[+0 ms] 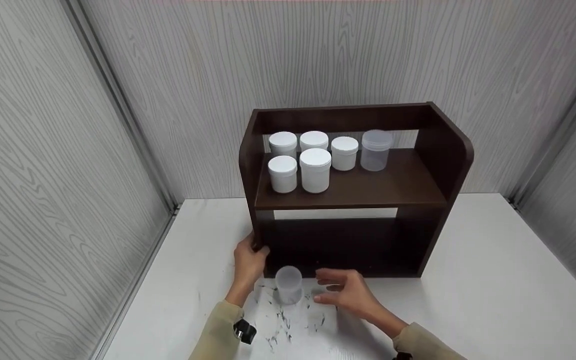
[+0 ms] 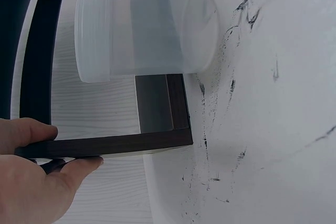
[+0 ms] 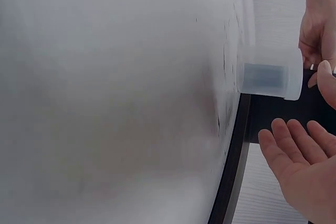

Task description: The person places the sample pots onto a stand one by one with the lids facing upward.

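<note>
A translucent plastic jar (image 1: 289, 286) stands upright on the white table, just in front of the dark brown shelf unit (image 1: 348, 206). My left hand (image 1: 249, 260) grips the front edge of the shelf's left side panel, thumb on one face and fingers on the other, as the left wrist view shows. Right of the jar, my right hand (image 1: 348, 292) has its fingers spread and touches nothing. In the right wrist view a gap shows between the jar (image 3: 269, 74) and the right fingers (image 3: 286, 140).
On the upper shelf stand several white lidded jars (image 1: 315, 172) toward the left, with one translucent jar (image 1: 376, 151) to their right. Dark scuff marks streak the table (image 1: 488, 280) around the lone jar. Grey wood-patterned walls (image 1: 198, 75) enclose the back and sides.
</note>
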Demonstrator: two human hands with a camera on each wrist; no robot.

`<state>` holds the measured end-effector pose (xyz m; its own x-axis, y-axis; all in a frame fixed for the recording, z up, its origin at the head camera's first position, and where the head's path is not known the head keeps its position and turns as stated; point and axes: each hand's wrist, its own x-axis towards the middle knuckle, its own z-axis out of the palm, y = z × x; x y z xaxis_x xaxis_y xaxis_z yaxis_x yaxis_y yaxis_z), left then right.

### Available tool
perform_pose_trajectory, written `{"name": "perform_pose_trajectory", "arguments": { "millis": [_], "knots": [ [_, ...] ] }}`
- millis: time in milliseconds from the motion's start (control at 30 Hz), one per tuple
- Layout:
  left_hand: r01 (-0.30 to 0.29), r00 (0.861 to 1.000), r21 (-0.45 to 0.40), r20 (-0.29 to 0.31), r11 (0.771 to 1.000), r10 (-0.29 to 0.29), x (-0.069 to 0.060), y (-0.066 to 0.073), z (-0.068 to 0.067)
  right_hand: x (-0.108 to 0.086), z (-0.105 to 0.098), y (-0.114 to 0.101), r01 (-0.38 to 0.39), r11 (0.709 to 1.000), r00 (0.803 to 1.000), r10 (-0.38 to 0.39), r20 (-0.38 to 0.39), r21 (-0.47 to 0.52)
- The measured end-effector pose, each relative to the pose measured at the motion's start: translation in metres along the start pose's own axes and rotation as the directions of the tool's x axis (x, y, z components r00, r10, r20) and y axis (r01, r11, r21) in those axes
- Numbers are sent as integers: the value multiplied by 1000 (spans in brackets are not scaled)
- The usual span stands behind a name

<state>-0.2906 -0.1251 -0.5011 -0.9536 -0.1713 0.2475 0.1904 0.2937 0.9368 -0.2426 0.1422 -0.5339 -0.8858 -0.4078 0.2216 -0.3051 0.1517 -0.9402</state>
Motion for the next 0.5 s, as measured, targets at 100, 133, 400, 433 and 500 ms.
{"name": "perform_pose_trajectory", "arguments": {
  "millis": [100,133,400,433,500],
  "knots": [
    [6,1000,2,-1,1000,-6,0,-1,0,6,5,1,5,1000,1000,-5,4,7],
    [7,1000,2,1,1000,-7,0,-1,0,8,7,2,6,1000,1000,-6,8,8],
    [8,1000,-2,17,1000,-8,-1,-1,-1,22,17,12,3,998,999,-5,35,64],
    [8,1000,-3,18,1000,-8,0,-1,-1,23,18,13,-2,997,999,-1,38,73],
    [7,1000,-4,14,1000,-7,0,0,0,26,21,14,-11,996,999,8,42,87]
  ]
}}
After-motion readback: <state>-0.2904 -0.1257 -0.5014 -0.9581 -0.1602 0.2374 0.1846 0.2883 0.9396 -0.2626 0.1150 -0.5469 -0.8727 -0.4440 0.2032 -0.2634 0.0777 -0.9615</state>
